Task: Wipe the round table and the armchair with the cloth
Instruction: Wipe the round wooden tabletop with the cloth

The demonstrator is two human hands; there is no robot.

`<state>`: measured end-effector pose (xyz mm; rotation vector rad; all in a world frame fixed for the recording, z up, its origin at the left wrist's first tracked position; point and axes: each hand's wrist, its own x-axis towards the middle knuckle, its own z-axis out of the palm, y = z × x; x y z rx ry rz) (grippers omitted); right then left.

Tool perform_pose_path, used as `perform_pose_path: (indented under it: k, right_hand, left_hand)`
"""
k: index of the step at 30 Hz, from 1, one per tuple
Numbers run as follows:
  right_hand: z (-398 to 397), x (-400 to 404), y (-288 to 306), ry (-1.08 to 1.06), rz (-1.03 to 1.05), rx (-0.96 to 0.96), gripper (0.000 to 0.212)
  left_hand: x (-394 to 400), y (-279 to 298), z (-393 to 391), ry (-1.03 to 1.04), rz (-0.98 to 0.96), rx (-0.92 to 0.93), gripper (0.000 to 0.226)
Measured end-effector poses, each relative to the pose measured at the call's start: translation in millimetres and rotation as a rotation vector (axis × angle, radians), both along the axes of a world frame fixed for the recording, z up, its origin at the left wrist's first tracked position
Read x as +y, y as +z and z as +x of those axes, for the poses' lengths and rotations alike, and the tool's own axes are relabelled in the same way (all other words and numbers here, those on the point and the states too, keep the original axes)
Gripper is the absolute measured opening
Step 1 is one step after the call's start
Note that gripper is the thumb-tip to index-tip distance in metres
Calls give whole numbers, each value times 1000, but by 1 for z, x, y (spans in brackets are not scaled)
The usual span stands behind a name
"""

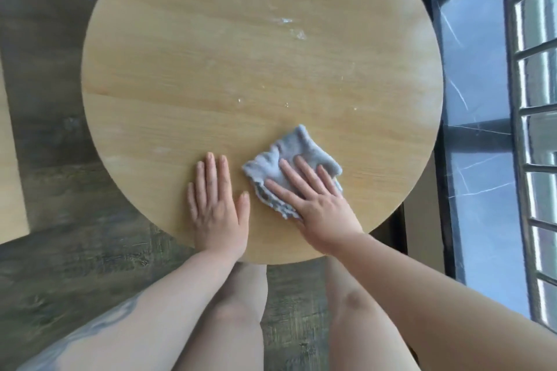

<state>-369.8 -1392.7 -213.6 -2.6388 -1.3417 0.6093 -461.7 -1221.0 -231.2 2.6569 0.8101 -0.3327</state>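
Note:
A round light-wood table (211,69) fills the middle of the view, with whitish smears and wet spots on its far right part. A crumpled grey cloth (297,149) lies on the table near its front edge. My right hand (313,199) lies flat on top of the cloth with fingers spread, pressing it to the wood. My left hand (218,205) rests flat on the bare table just left of the cloth, fingers together, holding nothing. No armchair is in view.
Dark wood-grain floor (45,129) surrounds the table. A dark marble sill (476,159) and a metal railing (533,129) run along the right, close to the table's edge. A pale surface (9,175) shows at the far left. My legs are below the table's front edge.

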Motion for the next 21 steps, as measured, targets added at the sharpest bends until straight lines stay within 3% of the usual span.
perform_pose_path:
  k: [1, 4, 5, 6, 9, 10, 11, 12, 14, 15, 16, 19, 20, 21]
  right_hand:
    - [11, -5, -4, -42, -19, -15, 78]
    - [-1, -3, -1, -947, -176, -15, 80]
    - [-22, 9, -1, -1036, -182, -40, 77]
    - [-42, 26, 0, -920, -111, -64, 76]
    - [-52, 45, -1, -75, 27, 58, 70]
    - [-32, 39, -2, 62, 38, 30, 69]
    - [-13, 32, -1, 33, -12, 17, 71]
    - [0, 21, -3, -162, -75, 5, 76]
    - [1, 9, -1, -782, -211, -14, 80]
    - [-12, 14, 1, -900, -224, -7, 80]
    - [-27, 21, 2, -786, -188, -35, 82]
    - [-35, 21, 2, 117, 36, 74, 72]
    - [-15, 14, -1, 232, 54, 54, 70]
    - [2, 7, -2, 144, 17, 23, 73]
  left_hand:
    - [4, 0, -1, 15, -7, -9, 68]
    - [14, 0, -7, 51, -29, -16, 68]
    - [15, 0, -10, 49, -31, -21, 68]
    - [15, -1, -12, 48, -32, -23, 68]
    - [12, 0, -18, 83, -36, -36, 64]
    - [12, 1, -19, 95, -39, -41, 63]
    - [11, 1, -21, 95, -44, -42, 63]
    - [9, 1, -23, 90, -50, -38, 64]
    - [5, 0, -26, 108, -56, -44, 64]
    - [2, 0, -25, 138, -61, -59, 65]
    - [-3, 0, -22, 175, -73, -77, 65]
    - [-16, 4, -10, 263, -140, -145, 66]
    - [-20, 6, -5, 267, -168, -168, 66]
    - [-23, 8, 0, 254, -194, -185, 65]
